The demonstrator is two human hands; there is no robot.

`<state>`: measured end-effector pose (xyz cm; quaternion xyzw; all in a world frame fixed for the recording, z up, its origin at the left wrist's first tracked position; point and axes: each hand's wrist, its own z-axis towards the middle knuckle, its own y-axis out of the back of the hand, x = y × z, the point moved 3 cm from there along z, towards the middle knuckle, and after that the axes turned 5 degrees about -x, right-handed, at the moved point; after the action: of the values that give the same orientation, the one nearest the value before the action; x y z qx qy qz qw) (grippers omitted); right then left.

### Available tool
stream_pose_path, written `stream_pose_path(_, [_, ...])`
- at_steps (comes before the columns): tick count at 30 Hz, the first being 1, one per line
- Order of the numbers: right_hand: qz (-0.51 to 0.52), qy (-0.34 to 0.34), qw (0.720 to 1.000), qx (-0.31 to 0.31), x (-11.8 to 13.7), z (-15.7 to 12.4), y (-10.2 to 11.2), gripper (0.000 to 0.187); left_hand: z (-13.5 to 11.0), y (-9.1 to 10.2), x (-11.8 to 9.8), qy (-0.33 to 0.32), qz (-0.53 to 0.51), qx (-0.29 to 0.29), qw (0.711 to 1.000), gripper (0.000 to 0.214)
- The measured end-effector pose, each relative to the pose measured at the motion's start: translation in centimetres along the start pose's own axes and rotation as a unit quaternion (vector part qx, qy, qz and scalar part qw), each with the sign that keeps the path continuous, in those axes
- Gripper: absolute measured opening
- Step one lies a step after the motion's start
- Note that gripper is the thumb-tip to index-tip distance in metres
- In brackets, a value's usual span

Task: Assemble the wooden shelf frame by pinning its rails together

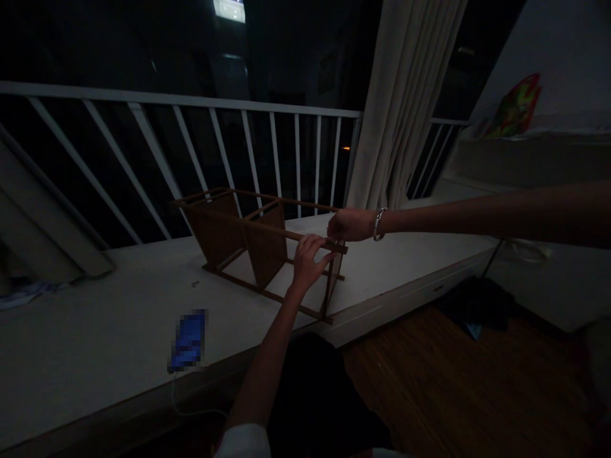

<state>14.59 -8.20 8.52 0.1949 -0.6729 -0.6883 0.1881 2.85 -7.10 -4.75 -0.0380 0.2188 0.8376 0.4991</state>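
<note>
Wooden rack (pixel 238 236): left hand (pixel 308 257) curled over rail, right hand (pixel 348 224) pinching corner.

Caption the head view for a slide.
In dim light, the left hand and braceleted right hand hold a wooden frame lying on a white platform beside a railing.

The wooden rack (pixel 260 245) is a dark brown frame of thin rails with flat panels set upright between them (the right one is hard to make out in the dim light). It lies on the white ledge (pixel 119 305), its right end close to the front edge.
</note>
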Motion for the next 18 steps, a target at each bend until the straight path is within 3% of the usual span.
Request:
stream_pose_path(3, [0.003, 0.016, 1.000, 0.020, -0.6, -0.1, 0.1, 0.024, 0.0, -0.1, 0.0, 0.012, 0.025, 0.006, 1.000, 0.037])
stream_pose_path(8, [0.000, 0.024, 1.000, 0.000, -2.0, -0.1, -0.3, 0.022, -0.3, -0.2, -0.5, 0.041, 0.084, 0.001, 0.996, 0.038])
stream_pose_path(13, [-0.018, 0.025, 0.999, -0.008, -1.6, -0.2, 0.2, 0.021, -0.7, -0.1, -1.1, 0.050, 0.119, -0.009, 0.992, 0.041])
stream_pose_path(18, [-0.041, -0.022, 0.999, 0.018, -1.1, 0.3, 0.7, 0.021, -0.8, -0.1, -0.9, 0.049, 0.126, 0.001, 0.991, 0.043])
